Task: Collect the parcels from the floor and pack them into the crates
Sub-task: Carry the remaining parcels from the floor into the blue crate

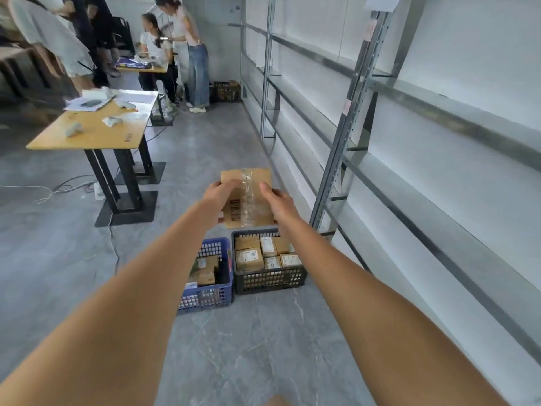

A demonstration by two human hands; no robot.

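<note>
A flat brown cardboard parcel (248, 197) with clear tape and a barcode label is held out in front of me, above the floor. My left hand (218, 194) grips its left edge and my right hand (276, 202) grips its right edge. Below it two crates stand side by side on the grey floor. The blue crate (210, 297) on the left holds a few parcels and is partly hidden by my left forearm. The black crate (269, 279) on the right is filled with several small brown boxes.
Metal shelving (351, 118) runs along the right wall beside the crates. A wooden table (93, 127) on black legs stands at the left with cables on the floor under it. People stand and sit at the far end near another crate (227, 90).
</note>
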